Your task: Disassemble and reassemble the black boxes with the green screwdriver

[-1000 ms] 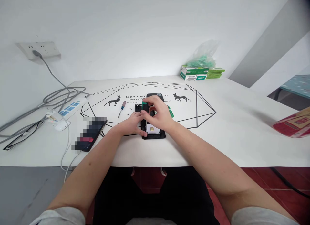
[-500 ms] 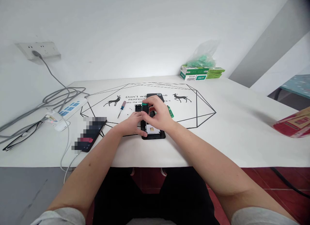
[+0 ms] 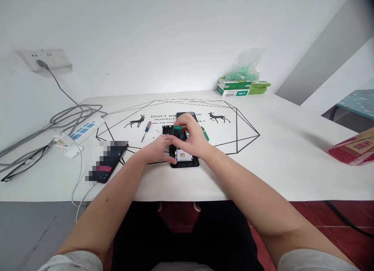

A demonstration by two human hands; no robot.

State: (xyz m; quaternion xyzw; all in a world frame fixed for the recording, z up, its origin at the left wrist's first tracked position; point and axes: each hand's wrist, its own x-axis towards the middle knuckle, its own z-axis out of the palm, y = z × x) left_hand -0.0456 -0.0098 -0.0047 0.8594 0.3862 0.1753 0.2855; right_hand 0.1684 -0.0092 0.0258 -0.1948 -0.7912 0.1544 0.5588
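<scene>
A black device housing with a pale panel inside lies on the white table. My right hand is closed around a black and green tool handle over the upper left of the housing. The fingers of my left hand rest at the housing's left edge, its thumb on the lower left side, beside the tool; whether they pinch anything is hidden. Behind my hands are a dark part, a black cover and a green circuit board.
A small screwdriver and tiny pieces lie left of the hands. Farther left are a phone, a power strip, glasses and cables. Green boxes stand at the back, a red package at the right.
The tool handle in my right hand has turned or tilted slightly, showing more of its green part. Both hands stay in nearly the same place.
</scene>
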